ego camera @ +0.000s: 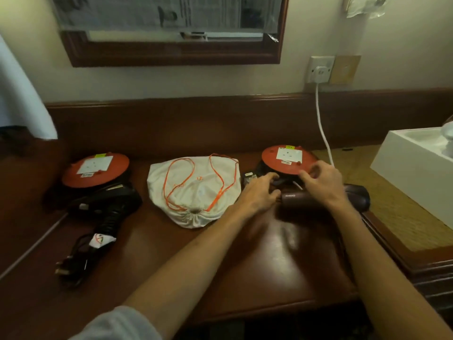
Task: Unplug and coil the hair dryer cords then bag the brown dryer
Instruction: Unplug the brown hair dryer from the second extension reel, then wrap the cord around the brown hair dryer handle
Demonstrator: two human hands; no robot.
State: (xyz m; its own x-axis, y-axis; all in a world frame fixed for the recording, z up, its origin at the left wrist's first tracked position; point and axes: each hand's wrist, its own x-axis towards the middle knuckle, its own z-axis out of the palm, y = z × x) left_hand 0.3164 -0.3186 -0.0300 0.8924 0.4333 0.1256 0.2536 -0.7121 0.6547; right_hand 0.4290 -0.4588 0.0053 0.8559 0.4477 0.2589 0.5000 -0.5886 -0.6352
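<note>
Both hands are over at the right end of the dark wooden desk [282, 261]. The dark brown hair dryer [318, 197] lies on its side there, right in front of the right-hand orange cable reel [288, 159]. Left hand [259, 192] has its fingers curled at the dryer's near end – can't tell what it's actually holding. Right hand [323, 182] rests over the dryer, fingers bent by the reel's edge, grip unclear too. The white drawstring bag with orange cord [196, 190] sits just left, cinched closed – then the black hair dryer [107, 204].
</note>
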